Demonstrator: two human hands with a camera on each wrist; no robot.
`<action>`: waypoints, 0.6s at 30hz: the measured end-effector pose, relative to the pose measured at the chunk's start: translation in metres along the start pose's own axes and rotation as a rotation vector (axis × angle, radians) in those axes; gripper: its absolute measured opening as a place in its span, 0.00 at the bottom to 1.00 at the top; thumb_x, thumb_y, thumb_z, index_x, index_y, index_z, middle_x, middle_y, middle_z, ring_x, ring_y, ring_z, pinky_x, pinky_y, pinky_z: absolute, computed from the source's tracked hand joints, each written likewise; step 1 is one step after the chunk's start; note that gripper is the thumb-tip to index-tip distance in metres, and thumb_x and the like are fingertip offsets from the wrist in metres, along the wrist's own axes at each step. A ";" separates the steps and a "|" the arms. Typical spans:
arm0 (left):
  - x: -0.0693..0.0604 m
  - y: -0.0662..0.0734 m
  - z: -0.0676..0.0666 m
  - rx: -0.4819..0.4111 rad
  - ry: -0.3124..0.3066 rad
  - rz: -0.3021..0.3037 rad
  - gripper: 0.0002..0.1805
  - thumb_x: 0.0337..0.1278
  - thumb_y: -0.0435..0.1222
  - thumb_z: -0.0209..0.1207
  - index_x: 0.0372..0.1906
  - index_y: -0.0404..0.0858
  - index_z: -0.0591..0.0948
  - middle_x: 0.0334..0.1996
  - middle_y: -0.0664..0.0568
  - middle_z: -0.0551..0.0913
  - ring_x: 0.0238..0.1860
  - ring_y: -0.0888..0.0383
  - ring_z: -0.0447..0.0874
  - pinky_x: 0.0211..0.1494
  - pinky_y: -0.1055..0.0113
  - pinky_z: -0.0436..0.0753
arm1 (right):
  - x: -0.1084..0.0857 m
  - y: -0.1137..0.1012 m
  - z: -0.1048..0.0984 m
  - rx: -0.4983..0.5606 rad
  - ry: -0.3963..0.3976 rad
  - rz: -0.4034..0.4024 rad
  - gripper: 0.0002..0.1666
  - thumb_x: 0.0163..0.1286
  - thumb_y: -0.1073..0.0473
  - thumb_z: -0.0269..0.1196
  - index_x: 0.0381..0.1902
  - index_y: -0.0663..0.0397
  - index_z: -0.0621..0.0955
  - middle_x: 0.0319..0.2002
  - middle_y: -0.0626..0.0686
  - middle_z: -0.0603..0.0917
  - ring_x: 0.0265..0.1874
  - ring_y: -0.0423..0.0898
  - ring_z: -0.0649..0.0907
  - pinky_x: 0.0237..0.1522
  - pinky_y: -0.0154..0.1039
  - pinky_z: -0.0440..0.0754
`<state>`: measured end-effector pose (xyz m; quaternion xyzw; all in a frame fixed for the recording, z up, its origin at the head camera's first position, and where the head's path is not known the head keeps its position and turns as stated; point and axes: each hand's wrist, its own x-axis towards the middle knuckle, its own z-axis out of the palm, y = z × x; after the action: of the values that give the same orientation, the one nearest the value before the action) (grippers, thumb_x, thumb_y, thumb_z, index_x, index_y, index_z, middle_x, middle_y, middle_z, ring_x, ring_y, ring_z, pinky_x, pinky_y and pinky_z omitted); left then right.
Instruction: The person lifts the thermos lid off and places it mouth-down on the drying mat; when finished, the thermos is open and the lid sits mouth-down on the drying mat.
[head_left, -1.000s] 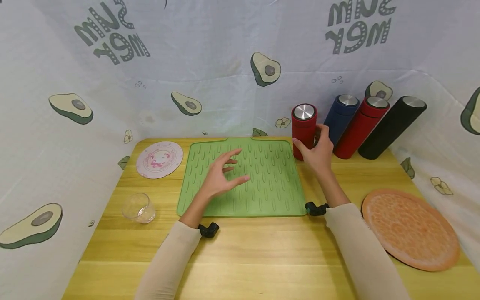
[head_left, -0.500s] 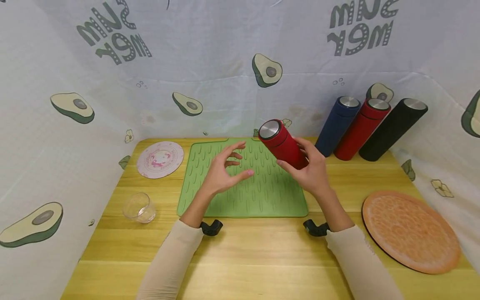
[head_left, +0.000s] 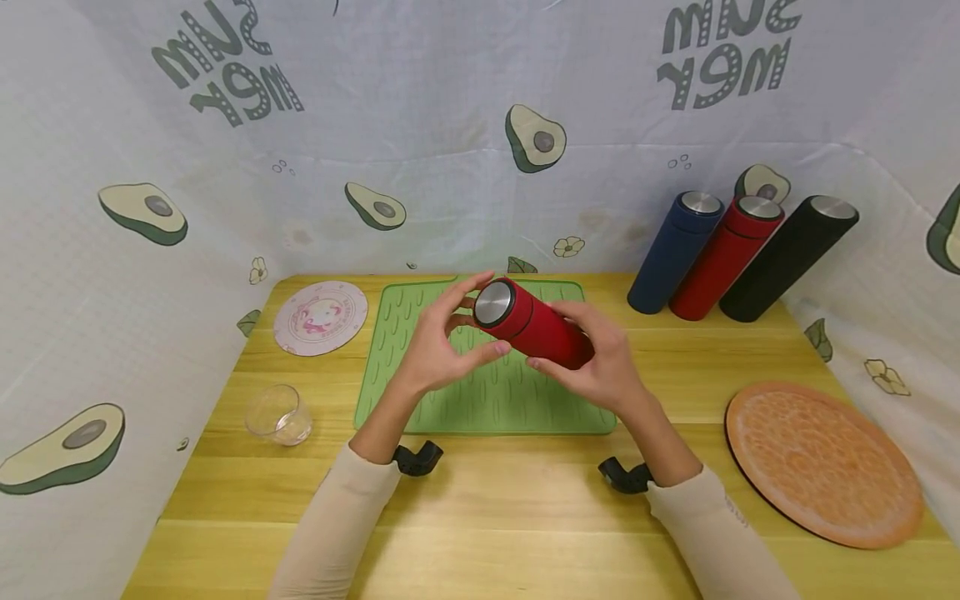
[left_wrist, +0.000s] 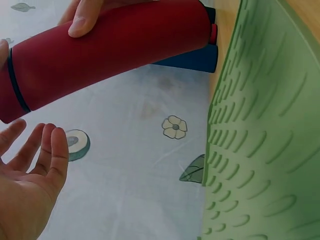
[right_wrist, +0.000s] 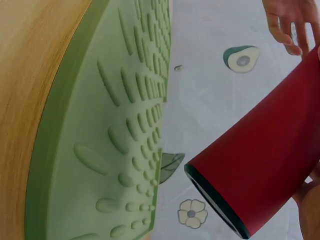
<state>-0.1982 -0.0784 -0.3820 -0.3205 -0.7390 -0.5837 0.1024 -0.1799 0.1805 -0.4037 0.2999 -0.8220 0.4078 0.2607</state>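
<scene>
A red thermos bottle [head_left: 536, 329] with a silver lid top is held in the air, tilted with its lid toward the left, above a green ribbed mat [head_left: 487, 400]. My right hand [head_left: 596, 362] grips it around its lower end, thumb on the near side. Around the lid end stands my left hand [head_left: 442, 346], with fingers spread and a visible gap to the bottle in the left wrist view. In that view the left fingers [left_wrist: 55, 155] lie just below the bottle; whether a fingertip touches the lid is hard to tell.
Blue [head_left: 675, 254], red [head_left: 726, 258] and black [head_left: 787, 260] thermos bottles stand upright at the back right. An orange round mat [head_left: 823, 462] lies at right. A clear glass [head_left: 279, 415] and a pink round coaster [head_left: 320, 318] are at left. A patterned cloth hangs behind the table.
My right hand has lifted the red thermos bottle from beside the mat's back right corner, brought it left over the mat and tilted it. Its lid now sits at my nearly unmoved left hand.
</scene>
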 end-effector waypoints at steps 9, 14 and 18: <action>-0.002 0.013 -0.002 0.001 -0.012 0.078 0.44 0.56 0.63 0.68 0.75 0.52 0.72 0.63 0.53 0.80 0.59 0.56 0.79 0.52 0.63 0.89 | 0.000 -0.008 -0.002 0.043 -0.074 -0.022 0.47 0.45 0.62 0.84 0.66 0.50 0.79 0.58 0.54 0.84 0.49 0.48 0.84 0.43 0.34 0.87; -0.004 0.018 -0.005 -0.032 -0.034 0.099 0.42 0.58 0.60 0.68 0.74 0.48 0.73 0.64 0.51 0.80 0.63 0.55 0.79 0.60 0.61 0.87 | 0.003 -0.012 -0.006 0.053 -0.114 -0.027 0.48 0.46 0.62 0.84 0.67 0.49 0.78 0.59 0.53 0.84 0.50 0.47 0.84 0.42 0.37 0.89; -0.005 0.023 -0.008 -0.029 -0.052 0.115 0.39 0.58 0.55 0.71 0.72 0.45 0.75 0.63 0.49 0.81 0.63 0.54 0.80 0.60 0.61 0.87 | 0.007 -0.014 -0.011 0.083 -0.168 -0.038 0.48 0.47 0.61 0.84 0.67 0.49 0.78 0.59 0.52 0.84 0.50 0.46 0.84 0.42 0.37 0.89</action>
<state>-0.1822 -0.0851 -0.3642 -0.3789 -0.7132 -0.5789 0.1122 -0.1724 0.1807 -0.3858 0.3589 -0.8175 0.4101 0.1859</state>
